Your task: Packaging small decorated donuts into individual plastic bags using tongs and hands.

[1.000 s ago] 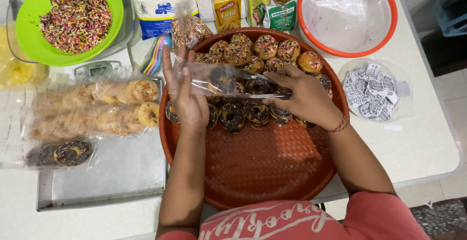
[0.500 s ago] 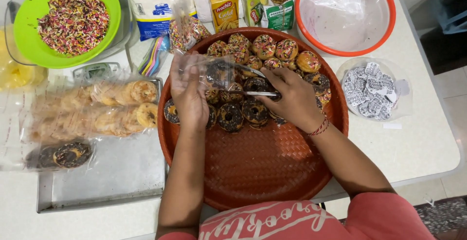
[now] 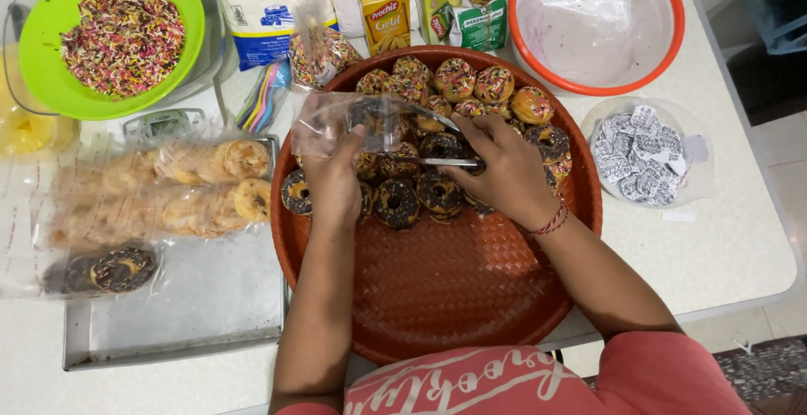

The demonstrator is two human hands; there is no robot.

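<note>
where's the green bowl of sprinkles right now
In the head view the green bowl of sprinkles sits at the top left of the table, left of the brown woven tray and above the bagged donuts.

One head-worn camera looks steeply down, close over the round tray [image 3: 437,297] and table [image 3: 723,238].

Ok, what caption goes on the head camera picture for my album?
Two hands slip a donut into a clear bag above a round tray.
</note>
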